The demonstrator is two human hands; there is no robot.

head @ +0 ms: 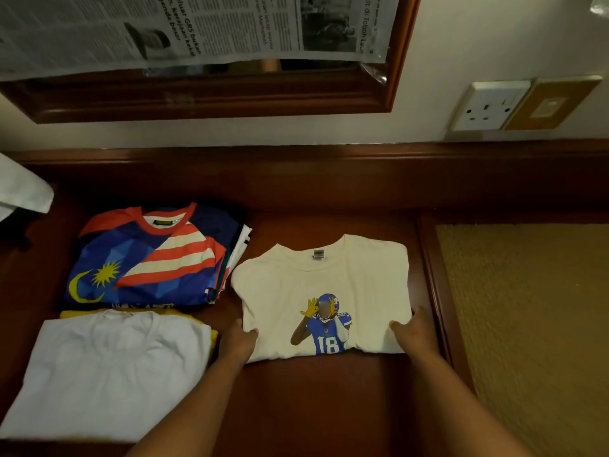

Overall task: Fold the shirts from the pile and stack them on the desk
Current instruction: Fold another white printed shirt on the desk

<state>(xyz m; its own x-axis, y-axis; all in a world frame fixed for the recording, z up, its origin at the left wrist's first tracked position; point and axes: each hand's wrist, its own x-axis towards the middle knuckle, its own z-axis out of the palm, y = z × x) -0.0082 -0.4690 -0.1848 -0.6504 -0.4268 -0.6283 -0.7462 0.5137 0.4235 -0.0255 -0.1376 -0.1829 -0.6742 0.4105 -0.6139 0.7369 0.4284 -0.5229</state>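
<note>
A folded cream T-shirt (324, 278) with a blue football-player print numbered 18 lies flat on the dark wooden desk (329, 407). My left hand (239, 341) grips its lower left edge, thumb on top and fingers tucked under. My right hand (413, 334) grips the lower right edge the same way. To the left, a folded blue, red and white striped jersey (148, 258) with a yellow moon and star tops a stack of shirts. Nearer me lies a folded white shirt (108, 374) over a yellow one (75, 313).
A raised wooden ledge runs along the desk's back under a framed mirror (211, 94) covered with newspaper. A woven mat (527, 324) fills the right side past a wooden rim. A wall socket (491, 105) sits at upper right. White cloth (23, 186) pokes in at far left.
</note>
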